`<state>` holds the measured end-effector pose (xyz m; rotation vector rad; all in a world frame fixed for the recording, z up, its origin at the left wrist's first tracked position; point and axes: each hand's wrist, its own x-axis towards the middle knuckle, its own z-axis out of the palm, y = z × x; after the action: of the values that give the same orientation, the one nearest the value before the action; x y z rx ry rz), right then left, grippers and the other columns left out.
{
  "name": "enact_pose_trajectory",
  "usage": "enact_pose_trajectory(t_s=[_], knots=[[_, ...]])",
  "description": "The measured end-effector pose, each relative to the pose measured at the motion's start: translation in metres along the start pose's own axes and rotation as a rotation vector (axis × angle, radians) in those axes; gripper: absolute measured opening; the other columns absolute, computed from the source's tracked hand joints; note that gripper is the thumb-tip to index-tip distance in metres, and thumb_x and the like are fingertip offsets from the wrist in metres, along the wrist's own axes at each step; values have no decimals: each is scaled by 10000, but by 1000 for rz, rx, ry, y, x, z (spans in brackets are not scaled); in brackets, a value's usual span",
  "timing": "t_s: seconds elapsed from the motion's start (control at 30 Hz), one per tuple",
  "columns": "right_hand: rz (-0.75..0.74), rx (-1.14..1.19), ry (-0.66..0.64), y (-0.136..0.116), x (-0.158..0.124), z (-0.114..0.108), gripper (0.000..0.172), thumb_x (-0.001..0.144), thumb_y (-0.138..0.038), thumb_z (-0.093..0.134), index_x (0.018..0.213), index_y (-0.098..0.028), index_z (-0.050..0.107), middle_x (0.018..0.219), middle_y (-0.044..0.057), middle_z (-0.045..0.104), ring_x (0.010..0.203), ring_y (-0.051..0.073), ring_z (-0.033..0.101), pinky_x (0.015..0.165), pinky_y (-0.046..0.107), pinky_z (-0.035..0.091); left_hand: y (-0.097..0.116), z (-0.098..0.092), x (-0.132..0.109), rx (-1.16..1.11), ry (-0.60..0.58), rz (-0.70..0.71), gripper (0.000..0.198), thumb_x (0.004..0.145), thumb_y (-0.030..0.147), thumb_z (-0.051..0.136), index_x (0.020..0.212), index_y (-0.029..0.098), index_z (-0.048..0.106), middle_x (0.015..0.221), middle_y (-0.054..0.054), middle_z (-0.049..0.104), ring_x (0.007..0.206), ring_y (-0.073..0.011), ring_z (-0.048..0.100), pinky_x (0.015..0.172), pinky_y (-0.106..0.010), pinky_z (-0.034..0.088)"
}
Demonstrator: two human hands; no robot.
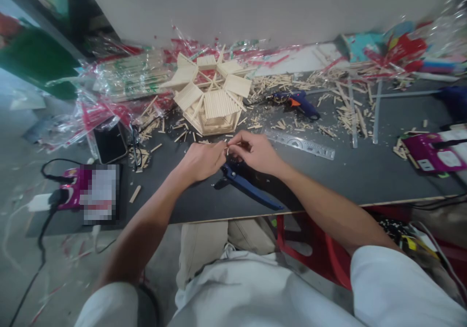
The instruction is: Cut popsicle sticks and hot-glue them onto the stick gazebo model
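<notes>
My left hand (205,160) and my right hand (256,151) meet over the table, fingers closed in a pinch. Between the fingertips shows a pale sliver of a small wooden stick (228,150); most of it is hidden. Just below lie blue-handled cutting pliers (251,189), their jaws partly covered by my hands. Beyond my hands stands a model house of wooden sticks (221,104), with slatted panels fanned around its top. To the right of my right hand is a clear ruler (304,144).
A blue hot glue gun (301,104) lies behind the ruler among stick offcuts (272,86). Glue sticks (352,118) rest farther right. Purple power strips (432,152) sit at both sides. A dark phone (109,141) and plastic-wrapped sticks (127,76) are at left.
</notes>
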<state>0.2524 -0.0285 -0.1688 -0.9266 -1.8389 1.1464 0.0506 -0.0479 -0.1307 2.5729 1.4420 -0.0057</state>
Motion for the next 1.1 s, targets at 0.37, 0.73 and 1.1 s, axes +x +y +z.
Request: enact_pose_trajectory(t_s=[0.37, 0.73, 1.1], knots=[[42, 112, 54, 5, -3, 7, 188, 923, -385, 666, 860, -209, 684, 706, 17, 703, 601, 146, 657, 598, 301, 556, 5, -3, 1, -75, -95, -52, 333, 1040, 281, 300, 1069, 154, 606, 856, -123, 728, 725, -254, 661, 623, -329, 332], [50, 92, 84, 7, -7, 10, 234, 935, -446, 689, 877, -220, 691, 717, 12, 697, 613, 140, 656, 623, 307, 576, -1, 3, 0, -193, -70, -65, 302, 1046, 313, 320, 1031, 194, 598, 891, -94, 713, 770, -231, 660, 658, -308, 375], [37, 118, 57, 11, -8, 11, 198, 934, -403, 703, 877, -214, 712, 712, 14, 704, 595, 132, 647, 602, 293, 564, -2, 4, -3, -217, -104, -32, 329, 1048, 327, 291, 1013, 184, 586, 887, -100, 710, 736, -233, 633, 640, -325, 340]])
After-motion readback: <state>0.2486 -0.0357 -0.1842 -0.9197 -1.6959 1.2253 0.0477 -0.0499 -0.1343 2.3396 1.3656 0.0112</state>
